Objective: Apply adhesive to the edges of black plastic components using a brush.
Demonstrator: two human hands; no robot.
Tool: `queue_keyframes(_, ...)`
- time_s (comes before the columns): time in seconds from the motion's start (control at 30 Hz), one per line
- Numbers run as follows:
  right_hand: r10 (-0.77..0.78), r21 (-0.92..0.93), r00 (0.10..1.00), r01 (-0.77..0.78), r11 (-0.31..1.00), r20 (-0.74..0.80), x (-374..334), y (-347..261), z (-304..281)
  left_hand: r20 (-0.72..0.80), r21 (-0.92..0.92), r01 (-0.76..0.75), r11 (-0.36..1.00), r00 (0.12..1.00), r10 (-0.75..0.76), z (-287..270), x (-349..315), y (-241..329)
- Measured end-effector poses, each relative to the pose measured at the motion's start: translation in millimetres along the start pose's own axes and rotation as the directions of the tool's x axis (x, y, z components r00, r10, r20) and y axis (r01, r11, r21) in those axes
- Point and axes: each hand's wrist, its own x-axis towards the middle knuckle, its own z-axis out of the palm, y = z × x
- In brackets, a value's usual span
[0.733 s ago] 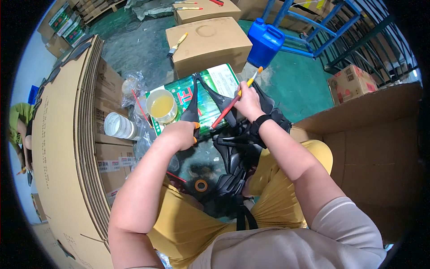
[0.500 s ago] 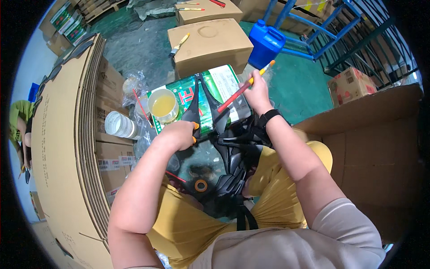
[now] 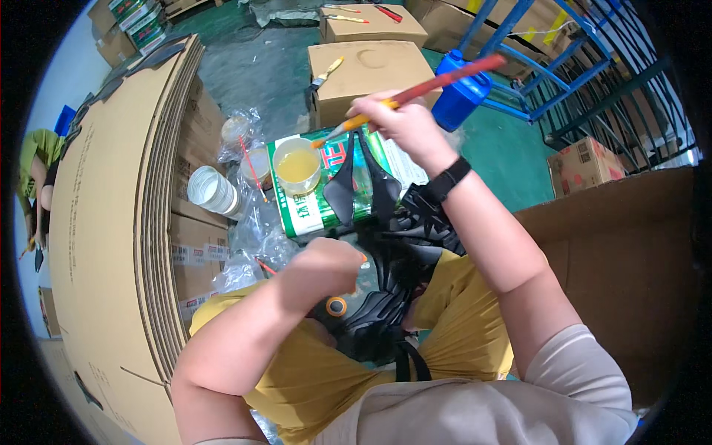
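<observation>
My right hand [image 3: 404, 126] grips a paintbrush [image 3: 437, 83] with a red and yellow handle. Its red end points up to the right, and its bristle end is at the rim of a white cup [image 3: 276, 167] of yellowish liquid. The cup stands on a green and white package [image 3: 297, 211]. On that package lie two leaf-shaped black pieces [image 3: 340, 191], side by side. Closed, my left hand [image 3: 330, 261] is above my lap; an orange bit shows at its fingers, but what they hold is hidden. More black pieces [image 3: 374, 311] are heaped between my knees.
Stacked cardboard sheets [image 3: 111, 215] rise on the left, near nested white cups [image 3: 213, 191] and clear plastic wrap. Ahead are a cardboard box [image 3: 371, 74] bearing a brush and a blue jerrycan [image 3: 461, 93]. An open carton [image 3: 623, 274] is at right; an orange tape ring [image 3: 337, 306] lies below.
My right hand has moved left toward the cup, and the brush has turned end for end. My left hand has drawn back from the black piece on the package toward my lap.
</observation>
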Motion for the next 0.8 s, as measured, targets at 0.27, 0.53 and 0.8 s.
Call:
queue_keyframes(0.27, -0.068, -0.307, 0.973, 0.136, 0.942, 0.221, 31, 35, 66, 0.143, 0.047, 0.068, 0.997, 0.987, -0.074, -7, -6, 13)
queue_keyframes(0.53, -0.136, -0.359, 0.954, 0.229, 0.905, 0.266, 37, 24, 76, 0.162, 0.026, 0.022, 0.999, 0.986, -0.026, -9, -22, 12)
queue_keyframes(0.8, -0.277, -0.315, 0.917, 0.364, 0.877, 0.289, 20, 15, 61, 0.158, 0.01, 0.056, 0.998, 0.986, -0.057, -10, -22, 11)
